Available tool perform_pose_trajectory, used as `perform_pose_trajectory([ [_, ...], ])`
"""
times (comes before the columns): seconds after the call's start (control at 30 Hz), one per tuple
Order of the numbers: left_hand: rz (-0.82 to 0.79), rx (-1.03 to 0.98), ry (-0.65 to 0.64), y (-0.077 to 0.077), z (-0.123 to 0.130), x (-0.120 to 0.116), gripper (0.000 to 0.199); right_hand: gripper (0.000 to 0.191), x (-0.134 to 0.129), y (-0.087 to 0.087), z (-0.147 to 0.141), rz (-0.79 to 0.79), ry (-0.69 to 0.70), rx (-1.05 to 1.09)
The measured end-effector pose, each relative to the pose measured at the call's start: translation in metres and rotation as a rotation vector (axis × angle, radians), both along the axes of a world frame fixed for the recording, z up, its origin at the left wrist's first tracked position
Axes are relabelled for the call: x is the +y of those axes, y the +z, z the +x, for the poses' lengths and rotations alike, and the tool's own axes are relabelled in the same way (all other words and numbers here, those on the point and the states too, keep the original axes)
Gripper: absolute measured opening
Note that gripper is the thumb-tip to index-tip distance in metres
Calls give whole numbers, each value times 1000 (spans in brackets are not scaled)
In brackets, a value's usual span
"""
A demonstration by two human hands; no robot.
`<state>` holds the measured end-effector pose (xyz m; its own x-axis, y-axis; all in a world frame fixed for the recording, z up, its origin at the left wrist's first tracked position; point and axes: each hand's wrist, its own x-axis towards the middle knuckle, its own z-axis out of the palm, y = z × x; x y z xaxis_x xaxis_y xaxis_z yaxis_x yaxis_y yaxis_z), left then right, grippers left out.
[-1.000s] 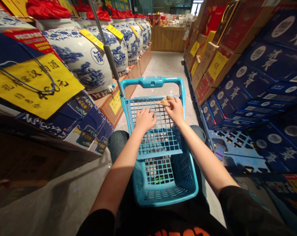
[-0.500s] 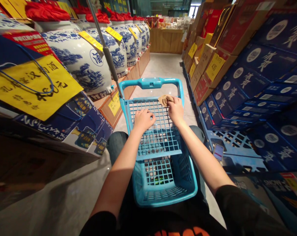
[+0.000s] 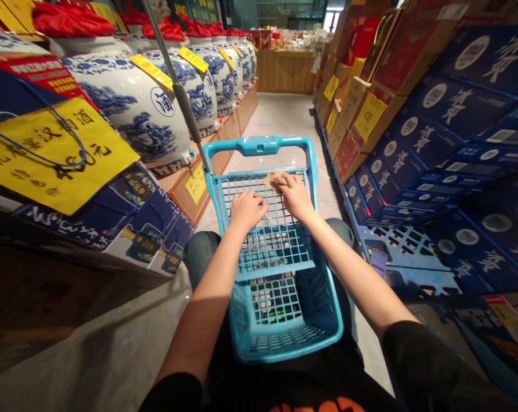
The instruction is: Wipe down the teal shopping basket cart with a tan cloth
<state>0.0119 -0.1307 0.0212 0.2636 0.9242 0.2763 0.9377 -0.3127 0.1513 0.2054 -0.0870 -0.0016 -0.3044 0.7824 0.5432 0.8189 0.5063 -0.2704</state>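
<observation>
Between my knees stands a blue plastic shopping cart [image 3: 336, 320] with a basket and a raised handle [image 3: 259, 145]. A slanted grid panel [image 3: 280, 270] spans its upper part. My right hand [image 3: 296, 195] pinches a crumpled tan cloth [image 3: 275, 178] against the panel's top edge, below the handle. On the left half of the grid rests my left hand [image 3: 246, 212], palm down, thumb apart from the bent fingers, holding nothing visible. The cloth's underside is hidden.
Large blue-and-white jars [image 3: 130, 109] with red cloth tops line the left side, behind blue gift boxes with a yellow price sign [image 3: 61, 154]. Stacked blue cartons [image 3: 439, 131] rise on the right. A phone [image 3: 378, 263] leans near a blue pallet [image 3: 430, 272]. A grey pole [image 3: 184, 103] stands at the cart's left.
My right hand has slid the cloth leftward along the panel's top edge. My left hand stays on the grid. The whole view has shifted slightly.
</observation>
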Motion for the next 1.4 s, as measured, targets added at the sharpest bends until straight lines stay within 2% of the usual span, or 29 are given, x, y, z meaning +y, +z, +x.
perform_pose_trajectory([
  [0.07, -5, 4, 0, 1, 0, 0, 33, 49, -2, 0, -1, -29, 43, -2],
  [0.17, -19, 3, -5, 1, 0, -1, 34, 48, -1, 1, 0, -10, -32, 52],
  [0.23, -24, -1, -5, 1, 0, -1, 35, 49, 0, 2, 2, 2, -29, 69],
  [0.33, -23, 2, 0, 1, 0, 0, 35, 54, -4, 2, 3, -37, 95, 48],
  [0.5, -32, 8, -4, 1, 0, 0, 36, 61, -24, -4, 11, -94, 287, -39],
  [0.57, -41, 5, -4, 3, 1, -1, 36, 62, -32, -5, 16, -71, 269, -70],
  [0.7, -34, -2, 17, 5, 2, -1, 36, 59, -47, -3, 19, -32, 107, -73],
  [0.8, -33, -13, 15, 5, 2, -1, 34, 63, -63, 1, 13, -82, 177, -141],
  [0.87, -36, -21, 13, 4, 1, 0, 33, 60, -73, 3, 12, -130, 274, -177],
  [0.93, -27, -26, 12, 4, 2, 0, 34, 57, -78, 4, 15, -144, 311, -170],
  [1.07, -12, -24, 5, 7, 2, 2, 38, 54, -80, 5, 28, -114, 226, -59],
  [1.4, -70, 46, -36, 22, 2, 8, 40, 50, -88, 6, 35, -123, 256, 80],
])
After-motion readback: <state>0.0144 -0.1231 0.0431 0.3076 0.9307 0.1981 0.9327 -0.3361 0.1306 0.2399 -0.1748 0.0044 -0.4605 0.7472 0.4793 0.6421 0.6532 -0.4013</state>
